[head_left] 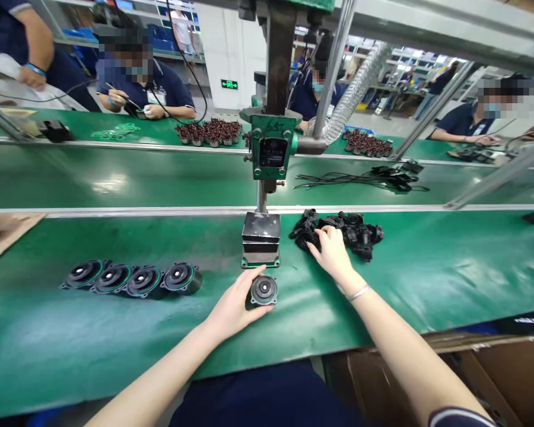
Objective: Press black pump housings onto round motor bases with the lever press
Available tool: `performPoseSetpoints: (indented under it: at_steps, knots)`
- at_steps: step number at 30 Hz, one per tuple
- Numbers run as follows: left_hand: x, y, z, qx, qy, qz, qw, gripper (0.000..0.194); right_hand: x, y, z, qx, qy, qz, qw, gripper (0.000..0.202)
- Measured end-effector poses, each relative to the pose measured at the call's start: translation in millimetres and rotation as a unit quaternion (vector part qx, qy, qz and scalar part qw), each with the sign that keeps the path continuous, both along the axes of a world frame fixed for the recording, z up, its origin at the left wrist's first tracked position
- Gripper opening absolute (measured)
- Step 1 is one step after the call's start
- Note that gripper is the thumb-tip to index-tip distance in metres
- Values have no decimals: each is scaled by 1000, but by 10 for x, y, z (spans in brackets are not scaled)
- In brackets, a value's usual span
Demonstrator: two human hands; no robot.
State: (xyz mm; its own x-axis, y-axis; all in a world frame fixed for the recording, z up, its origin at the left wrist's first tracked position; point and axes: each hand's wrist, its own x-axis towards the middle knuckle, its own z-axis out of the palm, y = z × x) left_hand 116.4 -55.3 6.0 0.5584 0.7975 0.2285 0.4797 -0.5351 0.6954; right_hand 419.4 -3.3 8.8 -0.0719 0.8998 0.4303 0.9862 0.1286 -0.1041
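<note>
While left hand (pixel 235 303) half-encircles a housing (pixel 264 290), right hand (pixel 333 254) (outstretched) pinches a black part (pixel 304 239).

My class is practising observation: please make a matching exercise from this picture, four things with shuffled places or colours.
1. Left hand
2. Right hand
3. Row of four round parts
4. Exit sign

A. Left of both hands
B. Green and white
C. At the pile of black parts
D. Around a single round part

Pairs: 1-D; 2-C; 3-A; 4-B
</note>
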Motion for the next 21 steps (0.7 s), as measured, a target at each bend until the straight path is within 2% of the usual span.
performPoseSetpoints:
  at_steps: [3,8,9,11,14,18,21]
  knots:
    - [57,-23,-120,-36,-65,18,997,77,-126,-17,-74,6,4,48,999,33]
    - [74,-67,-234,-102,-149,32,983,82,-148,-478,-133,-42,-34,245,968,13]
    - [75,-69,-234,-116,-159,31,980,82,-144,-579,-130,-54,-40,275,959,13]
    - [76,-66,-219,-145,-179,29,973,83,-153,-739,-123,-77,-40,314,945,25]
    - [68,-55,-188,-193,-205,24,959,83,-239,-849,-154,-71,13,308,949,36]
    - [47,-46,-172,-258,-249,7,934,85,-444,-832,-264,-50,129,230,963,33]
    - [37,-32,-165,-292,-266,-5,919,87,-544,-777,-281,-68,148,214,963,29]
